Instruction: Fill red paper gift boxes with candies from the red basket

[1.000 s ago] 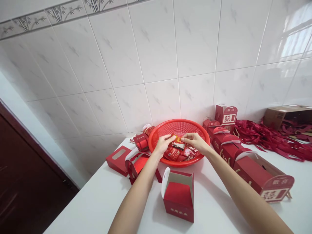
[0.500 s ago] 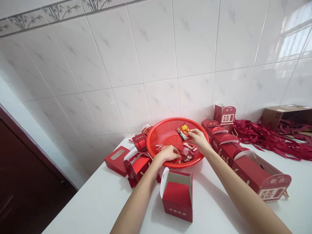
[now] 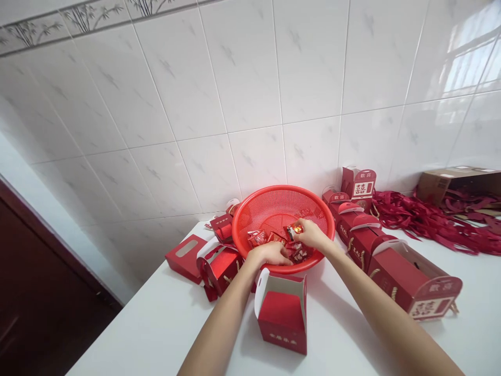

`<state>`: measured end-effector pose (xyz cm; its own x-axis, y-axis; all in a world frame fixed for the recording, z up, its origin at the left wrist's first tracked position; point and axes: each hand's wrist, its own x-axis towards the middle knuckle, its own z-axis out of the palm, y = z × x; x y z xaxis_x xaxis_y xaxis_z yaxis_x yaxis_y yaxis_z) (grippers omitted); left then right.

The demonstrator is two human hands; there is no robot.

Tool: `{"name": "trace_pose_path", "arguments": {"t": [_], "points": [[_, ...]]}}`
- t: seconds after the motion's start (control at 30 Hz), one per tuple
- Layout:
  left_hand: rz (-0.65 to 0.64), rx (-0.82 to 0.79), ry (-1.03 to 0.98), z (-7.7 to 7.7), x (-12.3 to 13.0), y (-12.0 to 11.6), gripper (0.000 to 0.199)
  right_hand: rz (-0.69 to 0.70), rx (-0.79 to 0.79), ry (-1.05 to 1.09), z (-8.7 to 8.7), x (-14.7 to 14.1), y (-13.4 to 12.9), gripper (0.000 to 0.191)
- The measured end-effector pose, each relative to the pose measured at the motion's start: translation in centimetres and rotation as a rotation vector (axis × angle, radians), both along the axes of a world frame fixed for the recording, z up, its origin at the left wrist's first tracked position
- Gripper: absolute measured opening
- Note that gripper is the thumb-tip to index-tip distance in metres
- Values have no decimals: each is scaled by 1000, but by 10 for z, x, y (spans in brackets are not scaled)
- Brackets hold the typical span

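Note:
A red plastic mesh basket [image 3: 282,194] holds several small wrapped candies [image 3: 257,238]. My right hand [image 3: 312,233] is inside it at the right, closed on a red, gold and white candy packet [image 3: 291,230] just above the pile. At the basket's front, my left hand [image 3: 272,253] reaches in over the rim with fingers curled down among the candies; what its fingertips hold is hidden. In front of the basket, between my forearms, stands a red gift box [image 3: 282,321] with its top open and a flap raised at its left.
Red gift boxes with rope handles [image 3: 415,282] line the right side. More boxes [image 3: 221,266] and a flat red box with a window [image 3: 187,257] lie left. Dark red ribbons [image 3: 415,216] and a cardboard box [image 3: 442,185] are at the back right, by the tiled wall [image 3: 254,78].
My right hand has lowered the candy packet from the basket's back toward the pile, moving slightly left. My left hand has shifted a little toward the front rim.

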<state>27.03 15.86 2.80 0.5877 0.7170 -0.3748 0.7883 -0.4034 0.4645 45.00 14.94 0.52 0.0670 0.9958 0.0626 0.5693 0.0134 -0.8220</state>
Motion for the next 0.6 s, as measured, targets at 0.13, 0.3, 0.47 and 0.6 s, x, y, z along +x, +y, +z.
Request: {"name": "trace_pose_path", "arguments": {"t": [0.13,0.3,0.47,0.6], "points": [[4,13,0,-2,2,0,12,97,-118,-206,-3,-3,-3,29],[-6,24,-27,-4,1,1,17,222,-250,-403,-5,-10,-9,28],[-21,14,-50,-3,-5,-3,11,282,-276,-488,-3,-15,-11,29],[10,16,-71,-7,-4,2,11,305,-258,-457,-3,-13,-10,29]]}}
